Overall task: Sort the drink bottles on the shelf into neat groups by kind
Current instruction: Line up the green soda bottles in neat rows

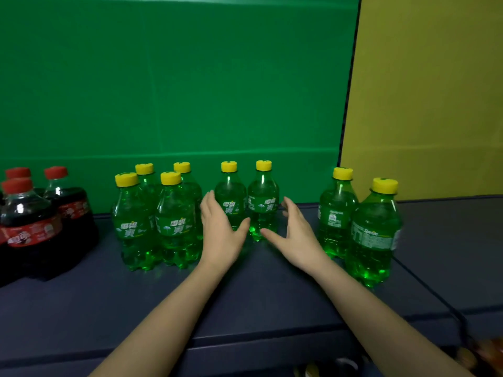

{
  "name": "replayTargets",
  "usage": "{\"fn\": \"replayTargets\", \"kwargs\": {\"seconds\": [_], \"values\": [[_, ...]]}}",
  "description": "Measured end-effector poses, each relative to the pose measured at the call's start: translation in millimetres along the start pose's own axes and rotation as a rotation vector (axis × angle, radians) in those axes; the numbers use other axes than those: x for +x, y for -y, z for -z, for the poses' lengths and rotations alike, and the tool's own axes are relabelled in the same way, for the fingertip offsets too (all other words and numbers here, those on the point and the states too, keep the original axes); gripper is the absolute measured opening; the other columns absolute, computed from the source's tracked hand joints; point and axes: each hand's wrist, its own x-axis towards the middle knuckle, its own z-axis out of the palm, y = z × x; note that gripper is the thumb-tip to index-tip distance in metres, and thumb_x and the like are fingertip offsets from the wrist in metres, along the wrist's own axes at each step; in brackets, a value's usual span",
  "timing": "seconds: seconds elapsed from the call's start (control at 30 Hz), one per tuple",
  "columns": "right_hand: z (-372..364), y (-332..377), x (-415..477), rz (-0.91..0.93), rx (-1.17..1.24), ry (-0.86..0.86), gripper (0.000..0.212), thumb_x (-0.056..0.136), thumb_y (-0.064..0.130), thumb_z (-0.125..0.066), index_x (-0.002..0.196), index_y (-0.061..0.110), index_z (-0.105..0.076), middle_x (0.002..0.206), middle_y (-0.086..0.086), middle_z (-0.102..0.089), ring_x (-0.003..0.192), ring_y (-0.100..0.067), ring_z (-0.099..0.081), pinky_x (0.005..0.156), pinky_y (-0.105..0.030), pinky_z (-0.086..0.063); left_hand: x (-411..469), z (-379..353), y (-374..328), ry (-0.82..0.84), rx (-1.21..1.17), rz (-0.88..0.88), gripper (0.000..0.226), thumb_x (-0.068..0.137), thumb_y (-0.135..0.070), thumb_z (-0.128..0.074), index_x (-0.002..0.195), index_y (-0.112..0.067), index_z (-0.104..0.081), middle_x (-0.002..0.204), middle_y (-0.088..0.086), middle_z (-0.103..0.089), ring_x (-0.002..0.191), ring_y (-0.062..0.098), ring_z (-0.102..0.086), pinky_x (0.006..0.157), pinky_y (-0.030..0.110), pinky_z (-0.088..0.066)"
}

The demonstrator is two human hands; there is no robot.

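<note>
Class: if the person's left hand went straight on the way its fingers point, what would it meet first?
Most likely the green plastic yellow-capped bottle on the left of the middle pair. The open left hand points at its side, touching or just short of it; depth is unclear.

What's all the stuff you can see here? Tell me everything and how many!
green bottles: eight, green with yellow caps; four left of centre, two in the middle, two at right
cola bottles: three showing, dark with red caps, far left
shelf: one, dark blue-grey, under the bottles
green wall: one, behind
yellow panel: one, right rear
left hand: open, left of the middle pair
right hand: open, right of the middle pair
</note>
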Motion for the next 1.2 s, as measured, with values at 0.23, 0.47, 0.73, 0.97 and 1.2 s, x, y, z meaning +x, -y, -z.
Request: {"fn": "replayTargets", "kwargs": {"seconds": [0.23, 0.47, 0.73, 0.97, 1.2], "values": [[65, 10, -99, 0.236, 0.013, -0.226, 0.037, 0.083, 0.01, -0.065, 0.112, 0.03, -0.053, 0.111, 0.018, -0.056, 0.104, 0.002, -0.053, 0.082, -0.01, -0.044, -20, -9, -29, 0.019, 0.091, -0.508, 0.059, 0.079, -0.025, -0.059, 0.129, -0.005, -0.037, 0.145, 0.016, -0.03, 0.135, 0.022, -0.027, 0.111, 0.021, -0.018], [95, -27, -105, -0.023, 0.029, -0.58, 0.079, 0.066, 0.011, -0.08, 0.129, 0.015, -0.034, 0.126, 0.006, -0.039, 0.116, -0.008, -0.041, 0.098, -0.019, -0.034, -28, -66, -64, 0.532, -0.358, -0.126, 0.082, 0.078, -0.024, -0.073, 0.14, -0.012, -0.02, 0.143, 0.001, -0.03, 0.134, 0.011, -0.028, 0.106, 0.02, -0.022], [120, -51, -92, -0.276, 0.539, 0.021, 0.069, 0.072, 0.0, -0.071, 0.131, 0.022, -0.043, 0.126, 0.007, -0.059, 0.11, -0.003, -0.059, 0.09, -0.016, -0.046, -5, -82, -74, 0.794, -0.672, 0.148, 0.069, 0.073, 0.004, -0.069, 0.132, -0.013, -0.038, 0.136, 0.004, -0.049, 0.124, 0.017, -0.045, 0.101, 0.026, -0.039], [116, -51, -93, -0.23, 0.454, -0.045, 0.053, 0.072, 0.006, -0.074, 0.117, 0.023, -0.052, 0.116, 0.007, -0.063, 0.1, 0.002, -0.062, 0.079, -0.009, -0.048, -12, -74, -71, 0.587, -0.499, 0.117, 0.077, 0.04, -0.04, -0.088, 0.106, -0.024, -0.052, 0.114, 0.005, -0.061, 0.104, 0.018, -0.061, 0.092, 0.036, -0.051], [94, -45, -81, -0.235, 0.183, -0.072, 0.065, 0.063, 0.035, -0.082, 0.115, 0.029, -0.044, 0.119, 0.007, -0.057, 0.111, -0.011, -0.055, 0.096, -0.035, -0.045, -34, -41, -59, 0.3, -0.431, 0.197, 0.078, 0.057, -0.02, -0.088, 0.118, -0.009, -0.039, 0.107, 0.005, -0.062, 0.098, 0.02, -0.061, 0.088, 0.035, -0.05]]}}
